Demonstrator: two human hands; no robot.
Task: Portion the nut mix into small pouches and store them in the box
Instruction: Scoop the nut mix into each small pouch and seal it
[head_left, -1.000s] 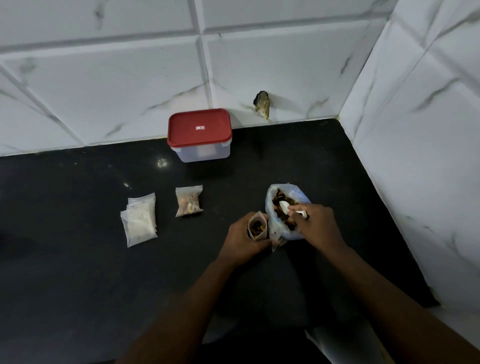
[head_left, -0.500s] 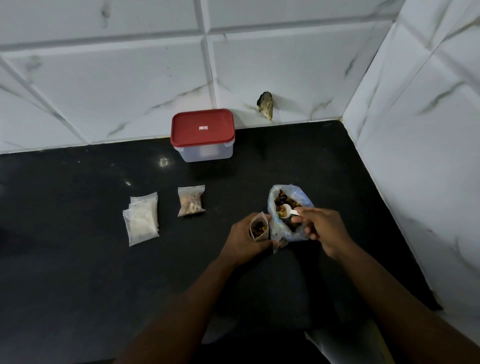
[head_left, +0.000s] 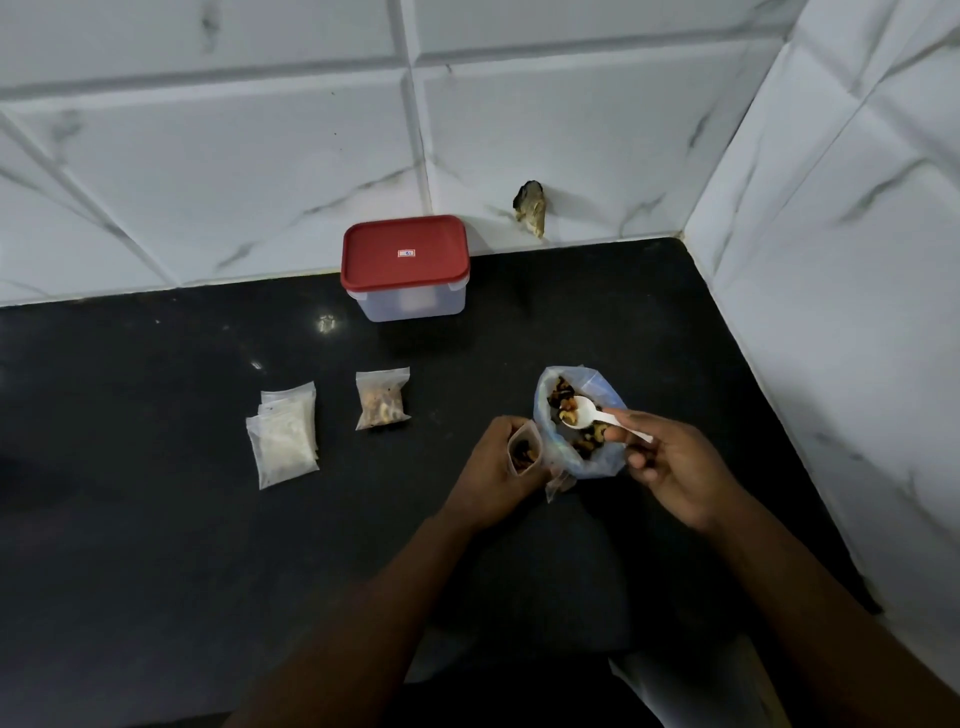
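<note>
Nut mix sits in the open clear bag (head_left: 582, 423) on the dark surface (head_left: 156, 545), well in front of and to the right of the red-lidded box (head_left: 405, 267), which stands shut against the tiled wall. Taking that box as the landmark: a stack of empty pouches (head_left: 284, 434) lies in front of it to the left, and one filled pouch (head_left: 382, 397) lies almost straight in front, apart from the stack. Just left of the bag, the left hand (head_left: 493, 475) is curled around a small pouch (head_left: 524, 452), holding its mouth open; some nuts already lie inside. The right hand (head_left: 670, 462) pinches the handle of a white spoon (head_left: 589, 413) between thumb and fingers, its bowl over the bag's contents.

Filling the second pouch looks to be the step in hand. Next, I judge, the spoon must carry its scoop level across to the narrow pouch mouth and tip in without spilling.
</note>
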